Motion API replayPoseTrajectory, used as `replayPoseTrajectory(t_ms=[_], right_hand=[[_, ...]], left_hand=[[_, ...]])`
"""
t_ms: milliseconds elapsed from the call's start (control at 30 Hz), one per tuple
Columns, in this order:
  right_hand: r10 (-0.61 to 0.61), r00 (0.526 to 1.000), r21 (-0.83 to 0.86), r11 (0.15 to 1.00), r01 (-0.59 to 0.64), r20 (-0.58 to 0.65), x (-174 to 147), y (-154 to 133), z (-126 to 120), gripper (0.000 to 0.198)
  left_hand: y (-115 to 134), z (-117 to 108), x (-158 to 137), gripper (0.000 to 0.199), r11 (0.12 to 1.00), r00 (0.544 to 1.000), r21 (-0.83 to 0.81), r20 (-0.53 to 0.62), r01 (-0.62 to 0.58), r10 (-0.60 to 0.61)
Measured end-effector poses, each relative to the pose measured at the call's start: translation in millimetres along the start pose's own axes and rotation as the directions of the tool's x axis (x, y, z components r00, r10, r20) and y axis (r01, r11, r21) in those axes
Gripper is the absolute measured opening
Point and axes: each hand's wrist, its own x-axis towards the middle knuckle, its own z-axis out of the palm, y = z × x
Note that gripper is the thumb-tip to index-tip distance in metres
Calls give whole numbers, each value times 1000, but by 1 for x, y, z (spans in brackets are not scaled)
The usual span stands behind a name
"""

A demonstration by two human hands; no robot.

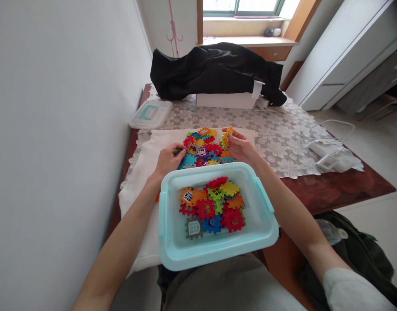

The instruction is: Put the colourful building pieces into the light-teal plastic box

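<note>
Between my hands a pile of coloured plastic building tiles (201, 151) with notched edges lies on a white cloth. My right hand (239, 144) is raised at the pile's right side, its fingers closed on an orange tile (229, 133) with a white window, with a green-yellow piece against it. At the left edge of the pile my left hand (170, 157) has its fingers curled round a small dark and green tile (176, 152), mostly hidden. Nearer to me, a light blue plastic bin (218, 255) contains several red, orange, blue, green, yellow and grey tiles (206, 208).
A clear lid (151, 114) with a teal handle lies back left, close to the wall. Black cloth (214, 69) covers something at the table's far end. White cables and a plastic bag (334, 157) are on the right. A dark bag (357, 250) stands below the right edge.
</note>
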Motion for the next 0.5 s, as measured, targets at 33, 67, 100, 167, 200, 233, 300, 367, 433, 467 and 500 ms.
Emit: replayPoseTrajectory(t_ms=[33, 67, 100, 167, 200, 233, 300, 367, 433, 467, 500], right_hand=[[-13, 1000, -7, 1000, 13, 14, -2, -2, 0, 31], [-25, 999, -6, 1000, 25, 35, -3, -3, -1, 30], [-36, 997, 1, 999, 36, 61, -4, -4, -2, 30], [-54, 991, 21, 998, 52, 120, -5, -5, -4, 31], [-63, 987, 33, 998, 59, 148, -5, -5, -5, 32], [-68, 982, 46, 997, 61, 177, -6, -5, -7, 33], [-59, 967, 73, 996, 42, 249, -7, -4, -8, 35], [-24, 942, 82, 997, -4, 336, -8, -2, -9, 38], [16, 911, 67, 997, -48, 412, -10, -1, -9, 41], [28, 898, 59, 996, -60, 439, -10, 0, -9, 42], [34, 888, 56, 996, -67, 459, -11, 0, -9, 43]], left_hand=[[0, 0, 0, 28, 1000, 1000, 0, -1, -2, 2], [0, 0, 0, 29, 1000, 1000, 0, 0, -4, 4], [0, 0, 0, 29, 1000, 1000, -1, 2, -6, 6], [0, -1, -1, 30, 1000, 1000, 0, 7, -5, 5], [0, -1, -1, 30, 1000, 1000, -1, 9, -4, 4], [0, 0, -1, 30, 1000, 1000, -1, 9, -3, 3], [1, 0, -1, 31, 1000, 1000, -5, 9, -1, 1], [1, 0, -1, 31, 1000, 1000, -9, 8, -1, 1], [1, 0, -1, 30, 1000, 1000, -9, 7, -1, 1], [1, 0, -1, 30, 1000, 1000, -10, 7, -1, 1], [2, 0, -1, 30, 1000, 1000, -13, 7, -1, 1]])
